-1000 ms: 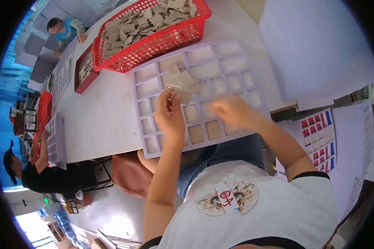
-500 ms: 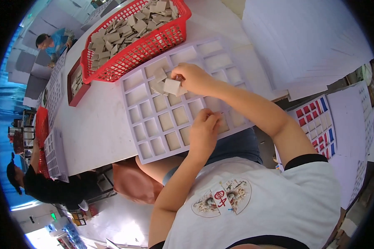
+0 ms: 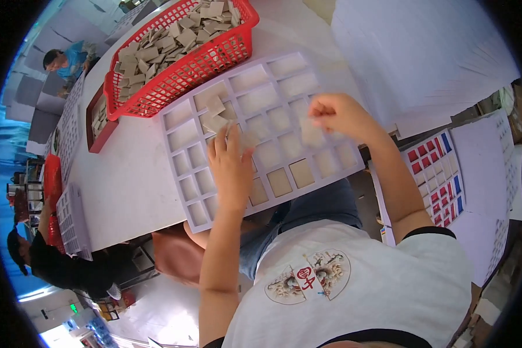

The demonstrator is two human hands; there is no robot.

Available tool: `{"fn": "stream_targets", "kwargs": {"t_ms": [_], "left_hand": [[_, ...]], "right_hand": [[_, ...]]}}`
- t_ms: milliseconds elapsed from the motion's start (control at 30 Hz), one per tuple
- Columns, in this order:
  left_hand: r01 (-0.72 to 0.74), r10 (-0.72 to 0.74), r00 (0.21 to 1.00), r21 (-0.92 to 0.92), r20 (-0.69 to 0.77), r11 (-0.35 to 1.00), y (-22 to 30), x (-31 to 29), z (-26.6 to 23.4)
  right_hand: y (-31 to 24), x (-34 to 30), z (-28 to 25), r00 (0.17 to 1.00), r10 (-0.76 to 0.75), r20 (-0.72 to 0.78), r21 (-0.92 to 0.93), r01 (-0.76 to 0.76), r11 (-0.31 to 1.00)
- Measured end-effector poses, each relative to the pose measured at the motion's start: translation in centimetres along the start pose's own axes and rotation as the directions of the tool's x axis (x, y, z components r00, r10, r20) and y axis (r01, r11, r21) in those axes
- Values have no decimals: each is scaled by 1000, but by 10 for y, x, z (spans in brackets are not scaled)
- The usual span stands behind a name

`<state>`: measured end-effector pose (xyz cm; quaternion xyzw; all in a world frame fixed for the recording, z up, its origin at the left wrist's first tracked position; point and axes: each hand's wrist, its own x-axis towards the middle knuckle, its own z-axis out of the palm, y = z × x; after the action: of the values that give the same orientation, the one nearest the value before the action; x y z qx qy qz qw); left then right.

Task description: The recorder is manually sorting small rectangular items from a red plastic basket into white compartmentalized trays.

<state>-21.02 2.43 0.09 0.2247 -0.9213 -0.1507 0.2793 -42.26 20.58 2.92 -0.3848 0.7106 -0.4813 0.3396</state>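
A lavender grid tray [image 3: 194, 164] lies at the table's front edge, divided into many cells. Beige squares fill several of its cells. Loose beige squares [image 3: 216, 105] are heaped over its upper left cells. My left hand [image 3: 231, 165] reaches onto this heap, fingers stretched out and thumb apart, covering part of it. My right hand [image 3: 339, 116] hovers over the right side of the tray with fingers pinched together. Beneath its fingertips is a pale beige square [image 3: 312, 133], smeared by motion and apparently held in the pinch.
A red plastic basket [image 3: 209, 68] heaped with beige squares stands behind the tray. Left of it sits a small red box [image 3: 105, 134]. White boards [image 3: 423, 52] rise at the right, above a panel of coloured squares [image 3: 432, 174]. Two other people work at the left.
My left hand has moved up and left from the lower cells to the loose heap. My right hand has left the heap and moved right across the tray.
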Motion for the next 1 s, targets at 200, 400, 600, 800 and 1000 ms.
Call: {"fn": "stream_targets", "kwargs": {"t_ms": [200, 400, 600, 800, 1000], "left_hand": [[109, -98, 993, -173, 71, 979, -8, 1, 3], [53, -42, 998, -330, 40, 943, 20, 10, 13], [165, -46, 979, -653, 197, 740, 81, 16, 36], [-119, 300, 936, -636, 184, 763, 113, 7, 75], [-350, 422, 857, -266, 296, 898, 123, -4, 76]], "right_hand": [[14, -50, 20, 987, 141, 82, -10, -141, 990], [14, -66, 31, 931, -338, 138, -761, 318, 565], [14, -85, 15, 916, -345, 207, -676, 389, 626], [4, -108, -20, 835, -313, -452, -531, 30, 847], [15, -108, -17, 845, -379, -377, -602, 87, 794]]}}
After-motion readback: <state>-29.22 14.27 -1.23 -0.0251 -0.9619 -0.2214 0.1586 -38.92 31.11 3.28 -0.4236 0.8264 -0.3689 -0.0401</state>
